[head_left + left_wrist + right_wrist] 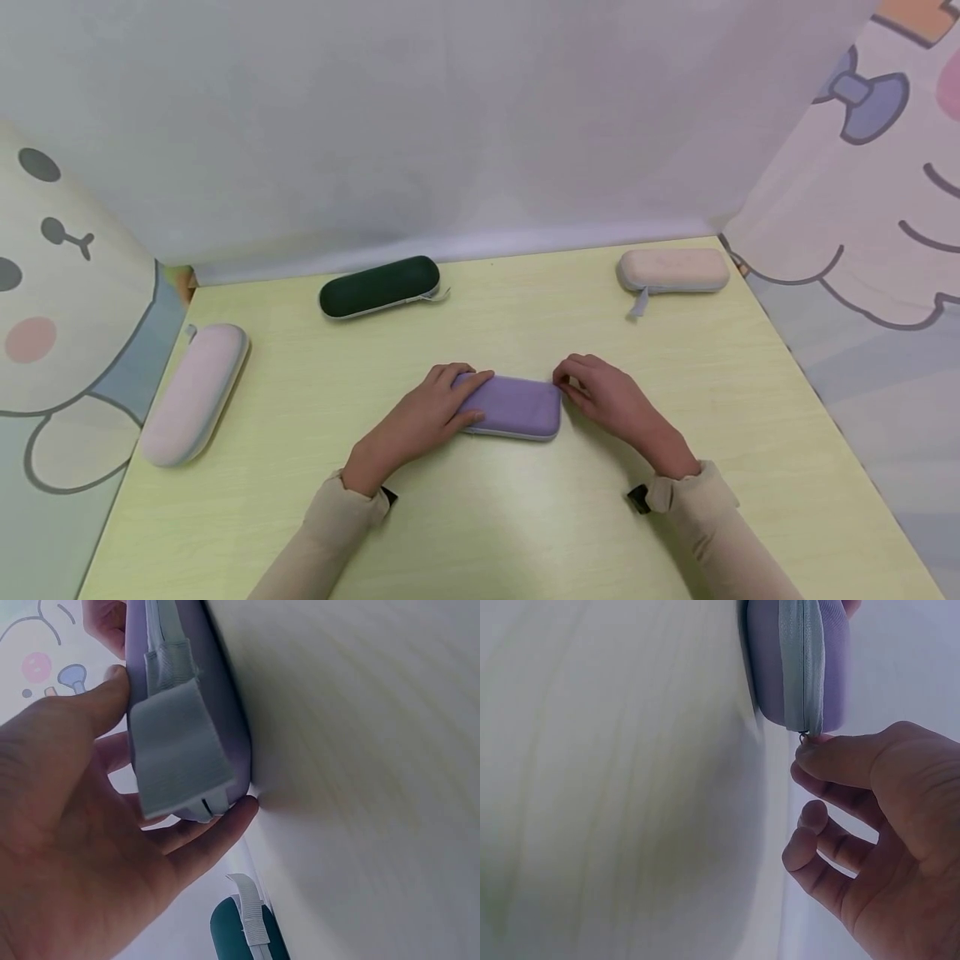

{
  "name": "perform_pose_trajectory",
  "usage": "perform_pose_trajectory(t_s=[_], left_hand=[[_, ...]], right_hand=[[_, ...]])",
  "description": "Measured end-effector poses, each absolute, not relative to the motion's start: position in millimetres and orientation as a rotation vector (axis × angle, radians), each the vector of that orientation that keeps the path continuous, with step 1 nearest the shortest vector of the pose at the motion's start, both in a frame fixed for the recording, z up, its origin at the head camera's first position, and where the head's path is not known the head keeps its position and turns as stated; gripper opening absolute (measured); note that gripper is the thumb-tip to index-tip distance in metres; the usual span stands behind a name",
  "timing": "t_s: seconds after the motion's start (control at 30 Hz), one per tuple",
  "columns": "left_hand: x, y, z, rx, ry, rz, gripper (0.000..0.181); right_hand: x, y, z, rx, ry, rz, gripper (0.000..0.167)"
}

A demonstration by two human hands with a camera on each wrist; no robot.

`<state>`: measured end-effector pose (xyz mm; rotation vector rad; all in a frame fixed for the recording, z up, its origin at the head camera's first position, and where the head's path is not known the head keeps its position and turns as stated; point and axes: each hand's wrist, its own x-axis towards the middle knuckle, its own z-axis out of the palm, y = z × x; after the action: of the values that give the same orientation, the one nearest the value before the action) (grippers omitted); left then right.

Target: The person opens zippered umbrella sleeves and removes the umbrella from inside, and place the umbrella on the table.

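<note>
From the head camera I see a purple zip case (521,407) lying flat on the pale bench (510,517), between the two hands and in front of the person. The left hand (426,415) grips its left end, thumb and forefinger over the top; the right hand (607,398) is at its far right corner, fingertips drawn together. Farther back I have a dark green case (378,287) left of centre and a pale peach case (675,271) at the right; a pale pink case (197,396) lies slantwise near the left edge.

From the left wrist I get the thumb on one face of the purple case and the other fingers bent behind its end, the hand parted just by the case's thickness. A wide grey fabric tab (180,746) hangs at that end.

From the right wrist I make out thumb and forefinger pinching at a small zip pull (804,737), mostly hidden by the thumb, with the other fingers loosely curled below, apart from the case.
</note>
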<state>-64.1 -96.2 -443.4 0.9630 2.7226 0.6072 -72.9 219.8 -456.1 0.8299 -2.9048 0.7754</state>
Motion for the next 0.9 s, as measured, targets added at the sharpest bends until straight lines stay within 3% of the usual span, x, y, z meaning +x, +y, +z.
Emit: perform_pose_trajectory(t_s=[0.9], left_hand=[[-61,-94,-445,0.901,2.757,0.602,0.055]], right_hand=[[-59,230,-465,0.656,-2.920,1.125,0.017]])
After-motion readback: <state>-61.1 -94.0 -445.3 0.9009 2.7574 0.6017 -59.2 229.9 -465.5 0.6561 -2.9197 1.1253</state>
